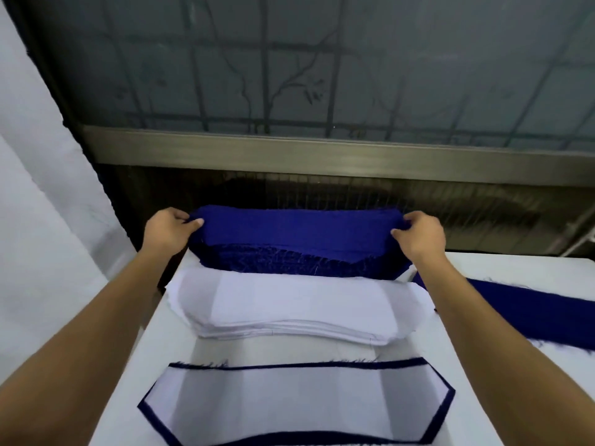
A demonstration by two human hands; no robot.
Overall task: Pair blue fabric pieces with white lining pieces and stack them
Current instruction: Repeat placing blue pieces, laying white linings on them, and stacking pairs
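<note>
Both hands on top blue piece
We pinch the blue fabric piece (pixel 296 228) ends, left hand (pixel 169 231), right hand (pixel 420 235), above the white lining stack (pixel 289 307).

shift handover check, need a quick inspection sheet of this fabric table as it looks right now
surface: white table, mostly covered by fabric.
job's things: blue pile at the far edge; white lining stack just nearer; paired piece nearest, white lining on blue with a blue border showing.
clutter: loose blue strip lying on the table at the right.
grippers: left hand and right hand each pinch one end of the top blue piece.
cables: nothing seen.
surroundings: barred window behind the table, metal sill below it, white sheet at the left.
</note>
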